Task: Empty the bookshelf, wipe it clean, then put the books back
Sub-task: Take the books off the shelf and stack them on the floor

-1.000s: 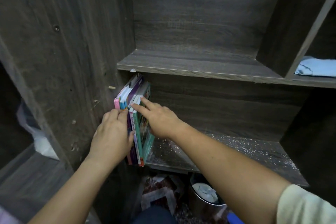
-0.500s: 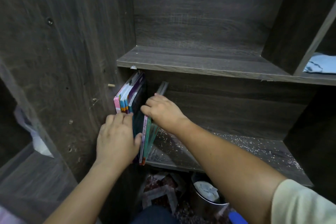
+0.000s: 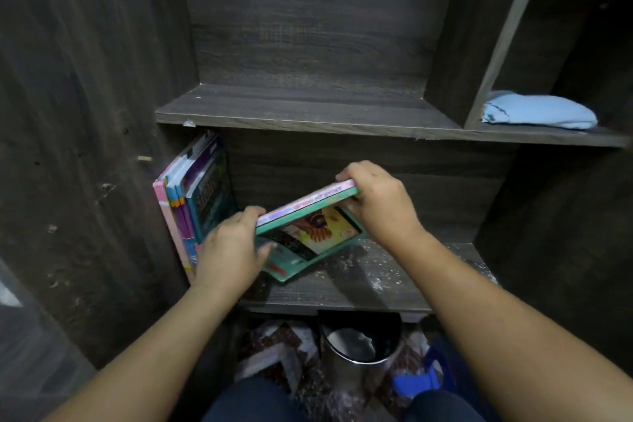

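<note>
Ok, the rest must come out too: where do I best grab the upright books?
Probably grip the upright books across their front spines, coming from the front and right: their left face lies against the side panel, and the right cover is bare. First the left hand and right hand must set down the teal book.

Head-worn view, angled forward and down, close to bookshelf (image 3: pixel 308 120)

A bare left forearm (image 3: pixel 164 336) and a bare right forearm (image 3: pixel 496 301) are seen, ending in the left hand (image 3: pixel 229 250) and the right hand (image 3: pixel 383 202). Dark blue cloth trousers (image 3: pixel 253 401) are worn over both knees.
</note>
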A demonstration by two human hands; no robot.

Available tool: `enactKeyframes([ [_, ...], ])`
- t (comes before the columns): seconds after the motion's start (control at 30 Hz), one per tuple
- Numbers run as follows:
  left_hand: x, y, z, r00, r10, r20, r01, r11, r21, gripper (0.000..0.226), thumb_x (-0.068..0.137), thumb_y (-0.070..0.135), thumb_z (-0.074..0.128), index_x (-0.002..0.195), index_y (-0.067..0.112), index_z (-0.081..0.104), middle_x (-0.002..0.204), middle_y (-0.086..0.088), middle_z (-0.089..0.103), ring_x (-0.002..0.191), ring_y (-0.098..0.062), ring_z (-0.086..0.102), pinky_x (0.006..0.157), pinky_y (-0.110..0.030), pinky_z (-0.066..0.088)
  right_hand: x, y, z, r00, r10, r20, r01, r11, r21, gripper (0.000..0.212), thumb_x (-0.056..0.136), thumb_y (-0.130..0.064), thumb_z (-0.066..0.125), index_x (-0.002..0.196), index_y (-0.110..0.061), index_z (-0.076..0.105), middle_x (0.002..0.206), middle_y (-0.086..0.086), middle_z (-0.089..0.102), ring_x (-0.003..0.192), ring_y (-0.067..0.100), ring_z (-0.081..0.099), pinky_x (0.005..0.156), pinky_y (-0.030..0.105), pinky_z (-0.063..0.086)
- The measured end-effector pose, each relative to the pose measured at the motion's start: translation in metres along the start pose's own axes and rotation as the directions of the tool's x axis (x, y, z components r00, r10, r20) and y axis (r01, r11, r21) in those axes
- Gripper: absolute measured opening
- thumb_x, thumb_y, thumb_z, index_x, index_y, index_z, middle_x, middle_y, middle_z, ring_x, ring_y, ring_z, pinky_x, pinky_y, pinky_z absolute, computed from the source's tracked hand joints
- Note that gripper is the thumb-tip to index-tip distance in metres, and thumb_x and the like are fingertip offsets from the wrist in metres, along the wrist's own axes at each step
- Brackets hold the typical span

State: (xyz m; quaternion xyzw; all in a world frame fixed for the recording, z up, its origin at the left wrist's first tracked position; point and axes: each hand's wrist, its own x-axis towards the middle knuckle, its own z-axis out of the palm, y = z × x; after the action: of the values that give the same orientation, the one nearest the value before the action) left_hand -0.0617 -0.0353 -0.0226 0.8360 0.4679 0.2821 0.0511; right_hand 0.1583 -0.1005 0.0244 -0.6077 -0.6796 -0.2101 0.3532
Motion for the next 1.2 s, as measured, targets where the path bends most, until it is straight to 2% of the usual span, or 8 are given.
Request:
enactKeyframes([
  [0.17,0.017,0.049,0.001,0.983,0.165,0.086,-0.169,0.984,0.051,0.022,0.084,0.033,0.069,0.101,0.024,0.058,0.089,0.002,0.067,0.084,-0.026,0.065,0.071,-0.036,0.052,-0.037,0.02,-0.066,0.928,0.351,0.123,-0.346,0.936,-0.063,0.031,0.072,-0.037,0.082,0.089,-0.024,0.06,0.088,-0.008,0.063,0.08,0.013,0.061,0.068,0.035,0.051],
  [0.3,0.018,0.104,0.01,0.931,0.308,0.197,-0.331,0.939,0.093,0.019,0.087,0.034,0.064,0.098,0.022,0.054,0.092,0.001,0.068,0.087,-0.024,0.064,0.077,-0.037,0.051,-0.066,0.02,-0.109,0.945,0.291,0.149,-0.193,0.864,-0.465,0.024,0.08,-0.038,0.073,0.095,-0.028,0.057,0.09,-0.009,0.06,0.082,0.014,0.059,0.063,0.028,0.04],
  [0.4,0.011,0.144,0.018,0.874,0.41,0.26,-0.45,0.885,0.118,0.022,0.088,0.035,0.064,0.101,0.021,0.053,0.092,-0.001,0.068,0.087,-0.026,0.065,0.079,-0.039,0.052,-0.086,0.02,-0.122,0.887,0.35,0.3,-0.134,0.818,-0.559,0.022,0.086,-0.034,0.064,0.104,-0.026,0.055,0.097,-0.005,0.061,0.087,0.02,0.06,0.065,0.03,0.035],
  [0.5,-0.003,0.177,0.026,0.814,0.484,0.321,-0.54,0.834,0.113,0.021,0.087,0.035,0.063,0.1,0.022,0.052,0.092,-0.001,0.068,0.088,-0.028,0.064,0.078,-0.038,0.05,-0.104,0.028,-0.135,0.806,0.426,0.411,-0.121,0.799,-0.589,0.022,0.088,-0.03,0.06,0.109,-0.026,0.056,0.099,-0.001,0.064,0.088,0.025,0.062,0.061,0.031,0.036],
  [0.67,-0.029,0.229,0.04,0.726,0.552,0.41,-0.633,0.77,0.084,0.025,0.086,0.038,0.065,0.099,0.022,0.05,0.095,-0.006,0.067,0.093,-0.033,0.063,0.075,-0.036,0.048,-0.142,0.045,-0.18,0.666,0.561,0.492,-0.227,0.78,-0.583,0.032,0.088,-0.04,0.064,0.118,-0.028,0.061,0.101,-0.001,0.064,0.077,0.019,0.051,0.064,0.031,0.04],
  [0.83,-0.063,0.291,0.05,0.599,0.668,0.442,-0.741,0.671,-0.009,0.025,0.086,0.038,0.065,0.101,0.023,0.052,0.099,-0.006,0.066,0.095,-0.032,0.061,0.078,-0.036,0.047,-0.197,0.055,-0.238,0.542,0.689,0.481,-0.401,0.715,-0.573,0.033,0.085,-0.036,0.064,0.116,-0.029,0.063,0.103,0.001,0.066,0.085,0.023,0.06,0.065,0.031,0.041],
  [1.03,-0.111,0.367,0.07,0.457,0.768,0.449,-0.822,0.557,-0.117,0.026,0.085,0.039,0.067,0.105,0.025,0.058,0.1,-0.004,0.066,0.097,-0.03,0.061,0.071,-0.035,0.043,-0.263,0.065,-0.284,0.413,0.781,0.469,-0.517,0.625,-0.585,0.034,0.084,-0.03,0.067,0.117,-0.031,0.064,0.083,-0.005,0.057,0.071,0.016,0.055,0.058,0.024,0.037],
  [1.2,-0.159,0.416,0.097,0.361,0.801,0.477,-0.839,0.502,-0.209,0.029,0.084,0.042,0.068,0.109,0.028,0.06,0.1,-0.002,0.066,0.093,-0.028,0.06,0.065,-0.032,0.037,-0.326,0.07,-0.326,0.285,0.823,0.491,-0.562,0.558,-0.61,0.031,0.086,-0.028,0.066,0.116,-0.031,0.062,0.099,0.001,0.065,0.082,0.021,0.057,0.068,0.028,0.043],
])
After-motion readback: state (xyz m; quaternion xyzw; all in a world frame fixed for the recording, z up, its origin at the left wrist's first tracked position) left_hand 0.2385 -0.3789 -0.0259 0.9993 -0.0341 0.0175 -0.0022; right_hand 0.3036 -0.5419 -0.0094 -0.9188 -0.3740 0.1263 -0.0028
